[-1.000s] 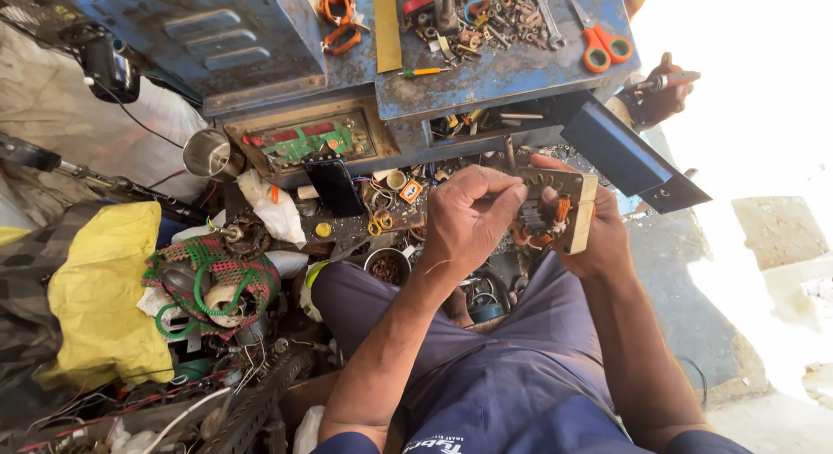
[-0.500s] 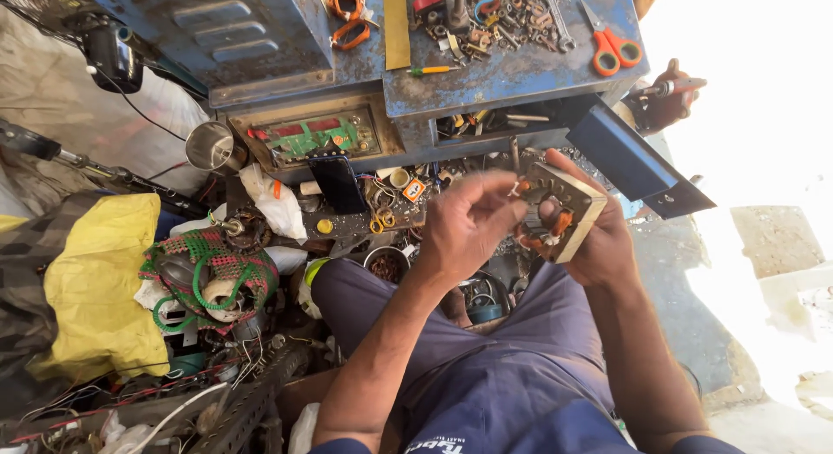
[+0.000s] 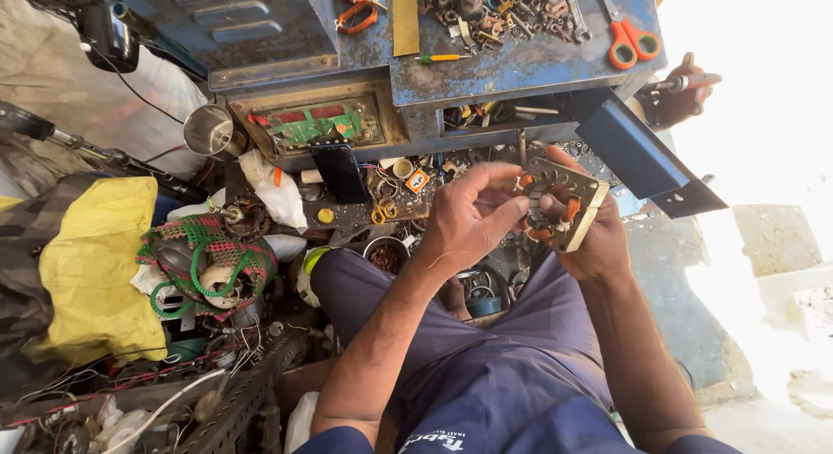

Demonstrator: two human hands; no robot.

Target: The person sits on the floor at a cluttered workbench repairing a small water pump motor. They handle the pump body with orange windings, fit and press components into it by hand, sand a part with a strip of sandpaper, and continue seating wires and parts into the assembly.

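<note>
A person sits over their own lap, seen from above, working with both bare hands just in front of a cluttered blue metal surface (image 3: 521,68).

The right hand (image 3: 599,237) cups a small square brass-coloured plate (image 3: 568,202) from behind and below, fingers wrapped round its far edge. The plate is tilted, its face turned toward the left hand, with orange-capped parts and wire ends standing out of that face. Its longer edge runs from upper left to lower right.

The left hand (image 3: 468,215) sits just to the left of the plate, touching it. Its thumb and fingertips are pressed together on something small on the plate's face; what they pinch is too small to make out. Both hands touch the plate, the right bearing it and the left working on it.

Beyond the hands, on the surface, lie orange-handled scissors (image 3: 626,37), a yellow strip (image 3: 405,20) and a heap of small metal parts (image 3: 512,11). Below the surface's edge an open drawer holds a green circuit board (image 3: 317,124). Left of the left hand, well apart, sit a metal cup (image 3: 211,131), a bundle wound in green cord (image 3: 208,263) and a yellow cloth (image 3: 91,263).

Another person's hand (image 3: 685,94), holding a slim tool, shows at the far right beyond the surface; the rest is cut off. The back of the plate and the right palm are hidden.
</note>
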